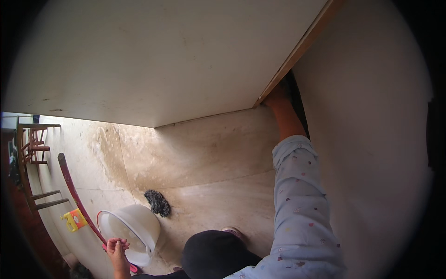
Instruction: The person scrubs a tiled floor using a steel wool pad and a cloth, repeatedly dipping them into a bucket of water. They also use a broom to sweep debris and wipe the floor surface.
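My right arm, in a pale patterned sleeve, reaches into a dark gap behind the wooden edge of a large white panel. The wrist shows at the opening, while most of my right hand is lost in shadow there. At the lower left, my left hand is raised with its fingers curled, over the near rim of a white plastic bucket; whether it holds anything cannot be told. A dark, wet-looking cloth lies on the floor beside the bucket.
A long red pole slants past the bucket on its left. Near it is a yellow plastic jug with an orange label. Wooden furniture stands at the far left. Wet patches mark the pale floor, and a pale wall rises at the right.
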Tool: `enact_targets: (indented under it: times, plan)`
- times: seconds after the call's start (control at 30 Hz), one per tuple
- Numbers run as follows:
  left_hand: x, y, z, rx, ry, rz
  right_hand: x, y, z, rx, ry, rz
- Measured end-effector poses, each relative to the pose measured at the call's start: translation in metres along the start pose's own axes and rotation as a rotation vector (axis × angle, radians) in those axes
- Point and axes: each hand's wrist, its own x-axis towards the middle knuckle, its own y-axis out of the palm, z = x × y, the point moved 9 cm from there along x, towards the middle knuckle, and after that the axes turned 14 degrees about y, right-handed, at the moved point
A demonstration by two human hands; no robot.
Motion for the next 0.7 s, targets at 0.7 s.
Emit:
enact_targets:
  times: [0.7]
  plan:
    - [0.021,-0.008,0.041,-0.154,0.024,-0.107,-0.264,0.030,-0.052,0.221,-0.302,0.369]
